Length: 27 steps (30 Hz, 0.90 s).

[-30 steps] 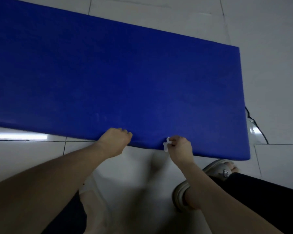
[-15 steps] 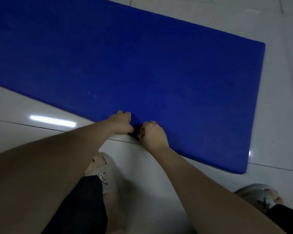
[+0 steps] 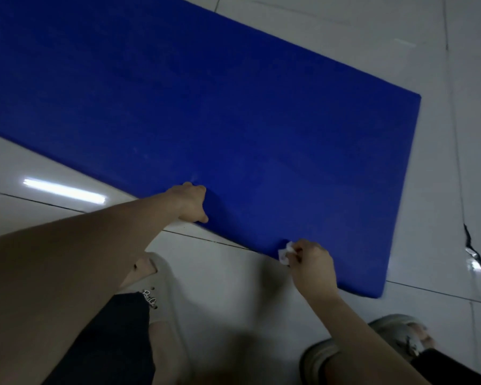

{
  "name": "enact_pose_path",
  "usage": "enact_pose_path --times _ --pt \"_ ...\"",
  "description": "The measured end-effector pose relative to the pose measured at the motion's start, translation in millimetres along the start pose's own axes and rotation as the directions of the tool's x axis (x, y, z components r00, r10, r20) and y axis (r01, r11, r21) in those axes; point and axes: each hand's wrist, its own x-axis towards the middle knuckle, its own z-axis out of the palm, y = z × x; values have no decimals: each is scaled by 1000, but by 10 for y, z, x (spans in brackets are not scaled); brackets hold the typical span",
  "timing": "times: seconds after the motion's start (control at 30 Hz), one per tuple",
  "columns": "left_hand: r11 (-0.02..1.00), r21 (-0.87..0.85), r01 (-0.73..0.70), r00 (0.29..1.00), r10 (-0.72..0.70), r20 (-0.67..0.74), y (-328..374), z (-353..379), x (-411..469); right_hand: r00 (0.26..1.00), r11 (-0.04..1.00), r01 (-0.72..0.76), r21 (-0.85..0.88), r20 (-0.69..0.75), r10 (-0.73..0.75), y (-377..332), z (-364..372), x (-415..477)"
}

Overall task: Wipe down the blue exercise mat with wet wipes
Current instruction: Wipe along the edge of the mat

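Note:
The blue exercise mat (image 3: 233, 120) lies flat on the pale tiled floor, running from the upper left to the right. My left hand (image 3: 190, 202) grips the mat's near edge, fingers curled over the top and thumb below. My right hand (image 3: 311, 262) pinches a small crumpled white wet wipe (image 3: 286, 252) and holds it against the same near edge, further right. Most of the wipe is hidden in my fingers.
My feet in grey slippers stand on the floor, one (image 3: 156, 295) under my left arm, the other (image 3: 395, 340) at the lower right. A dark cable (image 3: 475, 254) runs along the floor right of the mat. Tile seams cross the floor.
My right hand has slid to the right along the mat's near edge with the wipe, away from my left hand. The left hand keeps its grip on the edge. The view has shifted slightly.

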Motion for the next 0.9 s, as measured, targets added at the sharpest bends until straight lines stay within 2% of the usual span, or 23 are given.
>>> enact_pose_path --times 0.17,0.3,0.43,0.6,0.7,0.8,0.9 --pt "1000 19 17 1000 -17 13 -1 -6 20 990 984 135 112 25 -139 -1059 468 223" --pt "999 38 9 1000 -10 29 27 -55 27 968 968 248 -33 51 -246 -1478 568 350" --pt "999 42 17 999 -18 27 51 -62 6 941 936 337 -103 10 -338 -1083 399 256" --pt "1000 21 10 1000 -11 20 49 -65 -24 957 952 241 -190 -118 -265 -141 179 1" --pt "999 40 6 1000 -7 16 39 -67 -16 964 969 165 -185 -176 -197 247 64 -180" --pt "998 59 8 1000 -9 19 43 -61 -15 978 986 86 -143 -179 -111 198 94 -238" --pt "998 57 20 999 -22 36 60 -72 -12 991 975 115 -191 -44 -126 -215 185 -67"
